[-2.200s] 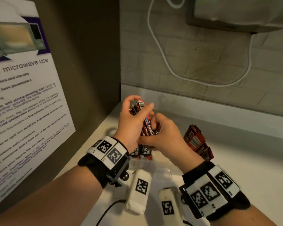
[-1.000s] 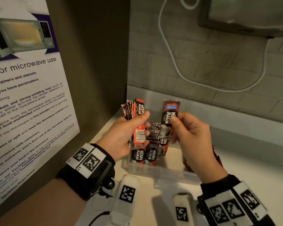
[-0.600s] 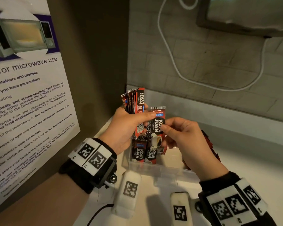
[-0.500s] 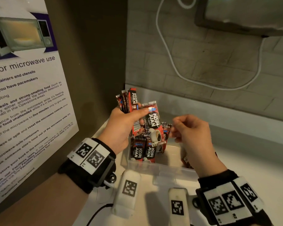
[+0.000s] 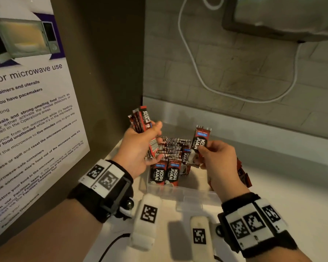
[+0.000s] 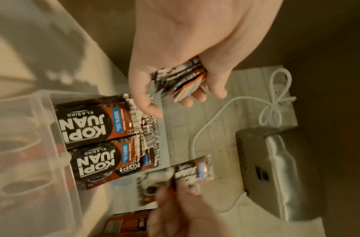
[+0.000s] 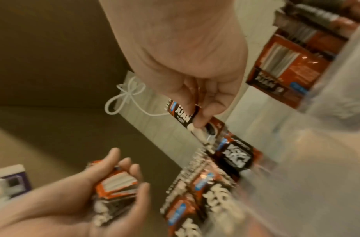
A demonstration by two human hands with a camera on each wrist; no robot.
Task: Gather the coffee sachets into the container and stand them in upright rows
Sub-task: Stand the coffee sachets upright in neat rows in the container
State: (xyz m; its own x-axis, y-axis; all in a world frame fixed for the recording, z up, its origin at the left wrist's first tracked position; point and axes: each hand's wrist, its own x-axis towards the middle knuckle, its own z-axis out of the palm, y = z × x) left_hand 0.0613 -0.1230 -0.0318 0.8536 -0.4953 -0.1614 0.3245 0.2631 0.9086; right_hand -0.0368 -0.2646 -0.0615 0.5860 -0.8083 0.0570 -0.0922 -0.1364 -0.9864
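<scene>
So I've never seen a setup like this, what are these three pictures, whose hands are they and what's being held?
No machine here: a person wears a camera on the head and one on each wrist. The big picture is the head view; the other two look along each hand. The left hand grips a bunch of sachets. The right hand pinches one sachet above a clear container on a white counter, where more sachets stand in rows. A few more lie outside it, to the right.
</scene>
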